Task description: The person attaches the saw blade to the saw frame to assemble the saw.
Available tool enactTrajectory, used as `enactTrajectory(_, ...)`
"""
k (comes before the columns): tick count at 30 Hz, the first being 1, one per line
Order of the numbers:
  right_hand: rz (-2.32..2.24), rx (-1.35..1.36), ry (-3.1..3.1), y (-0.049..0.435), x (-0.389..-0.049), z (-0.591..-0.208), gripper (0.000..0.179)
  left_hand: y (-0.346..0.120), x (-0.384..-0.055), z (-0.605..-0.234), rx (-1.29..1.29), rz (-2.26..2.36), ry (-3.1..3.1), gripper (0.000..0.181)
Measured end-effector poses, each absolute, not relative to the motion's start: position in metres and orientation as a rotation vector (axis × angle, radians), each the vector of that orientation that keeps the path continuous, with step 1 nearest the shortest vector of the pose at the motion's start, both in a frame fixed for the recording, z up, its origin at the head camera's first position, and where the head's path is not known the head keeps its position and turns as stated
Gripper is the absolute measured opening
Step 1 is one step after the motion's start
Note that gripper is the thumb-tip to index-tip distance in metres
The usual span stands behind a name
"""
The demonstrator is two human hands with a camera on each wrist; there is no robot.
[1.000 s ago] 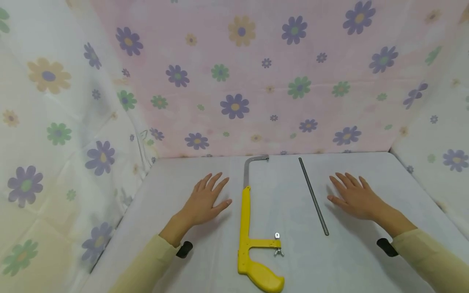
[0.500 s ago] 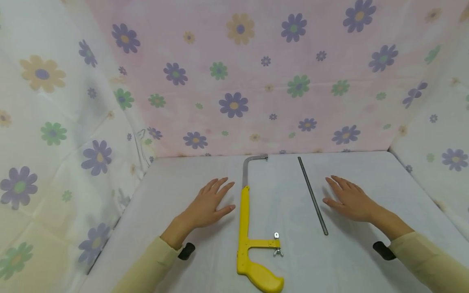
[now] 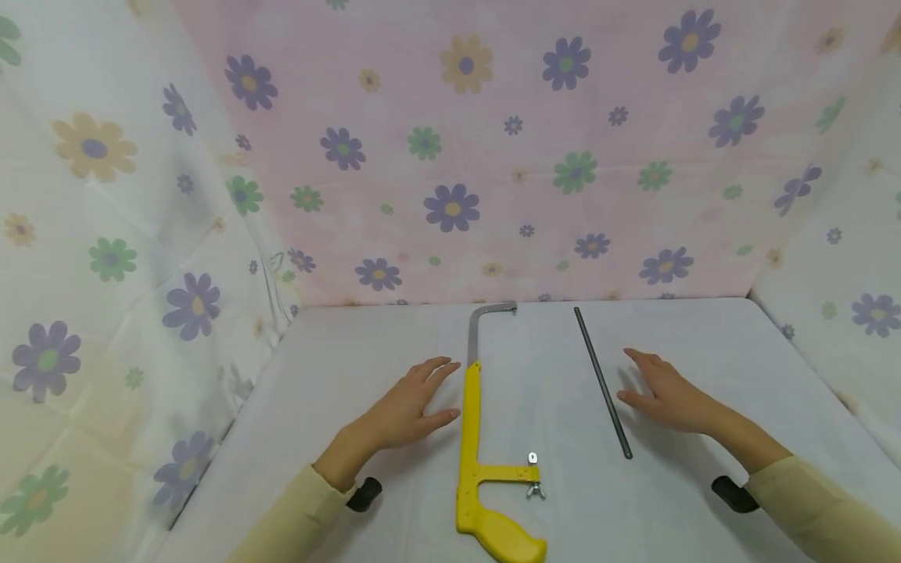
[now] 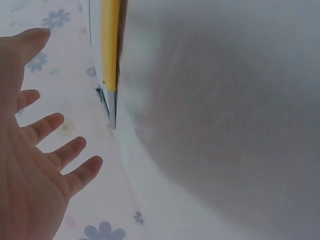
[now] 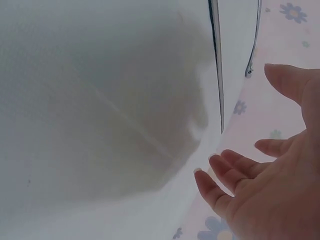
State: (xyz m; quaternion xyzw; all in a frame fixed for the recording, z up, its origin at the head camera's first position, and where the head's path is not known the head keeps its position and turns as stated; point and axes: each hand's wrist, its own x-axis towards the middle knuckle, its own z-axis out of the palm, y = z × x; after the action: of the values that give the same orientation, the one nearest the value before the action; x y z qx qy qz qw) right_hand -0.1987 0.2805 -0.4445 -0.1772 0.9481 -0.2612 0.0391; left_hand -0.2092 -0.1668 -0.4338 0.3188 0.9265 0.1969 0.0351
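A hacksaw frame [image 3: 470,422] with a yellow handle and grey metal front lies flat on the white table, its grip toward me. A wing nut [image 3: 536,491] sits on its lower arm. To its right a dark, thin hacksaw blade [image 3: 602,381] lies aslant, apart from the frame. My left hand [image 3: 404,408] hovers just left of the yellow frame, fingers loosely spread, holding nothing. Right of the blade hangs my right hand [image 3: 672,397], its thumb nearest the blade, also holding nothing. Both palms show bare in the wrist views, the left hand [image 4: 35,150] and the right hand [image 5: 275,170].
The white table [image 3: 549,375] ends at a pink flowered cloth [image 3: 507,156] behind. Flowered white cloth hangs at the left [image 3: 141,313] and right [image 3: 845,258]. A dark wrist strap [image 3: 364,494] shows under the left cuff, and another [image 3: 734,494] under the right.
My left hand has moved right, closer to the yellow frame. My right hand has shifted slightly left toward the blade and turned a little sideways. Frame and blade lie where they were.
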Motion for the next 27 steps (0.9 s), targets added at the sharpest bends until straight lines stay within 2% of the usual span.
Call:
enactTrajectory(11,-0.922,-0.442,2.863,0.273,-0.2,-0.44,0.074,-0.156,-0.202,-0.435,0.981,0.667,2.767,0.074)
enactTrajectory(27,-0.945,-0.289,2.795,0.262,-0.203,-0.447,0.055,-0.14,-0.187,-0.439,0.97,0.677,2.659,0.074)
